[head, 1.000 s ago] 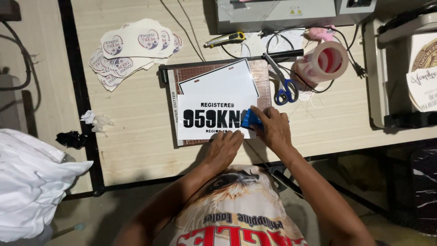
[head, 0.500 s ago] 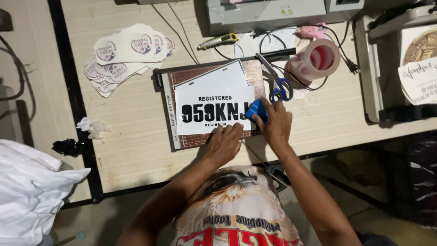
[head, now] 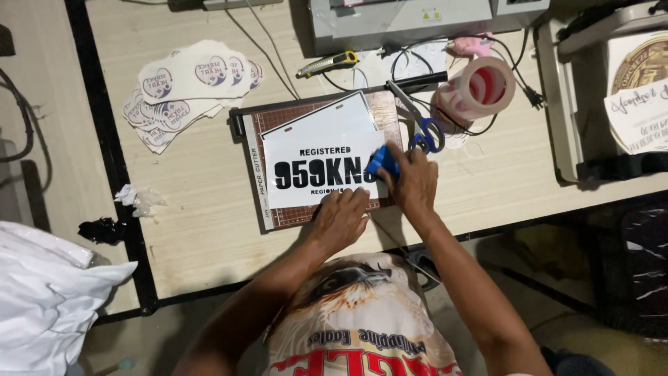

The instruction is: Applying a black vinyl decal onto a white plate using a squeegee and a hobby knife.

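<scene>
White printed plate sheet lies flat on the bed of a brown paper cutter, which sits near the middle of the bench, closer to its near edge. The right hand is closed around a small blue squeegee, pressing it against the right end of the sheet, so the sheet stretches away leftward from the grip with the black characters running across it. The left hand rests flat, fingers spread and gripping nothing, on the sheet's lower edge, just beside the right hand and touching both sheet and cutter bed. A second white sheet lies tilted under the printed one toward the far side of the cutter.

Just right of the right hand, blue-handled scissors rest on the cutter's far right corner. Beyond them stands a roll of tan tape, with black cables looping around it. A yellow utility knife lies toward the far edge, near a grey machine. A pile of round printed stickers lies toward the far left corner, well apart from the hands. Crumpled paper scraps sit at the left edge.
</scene>
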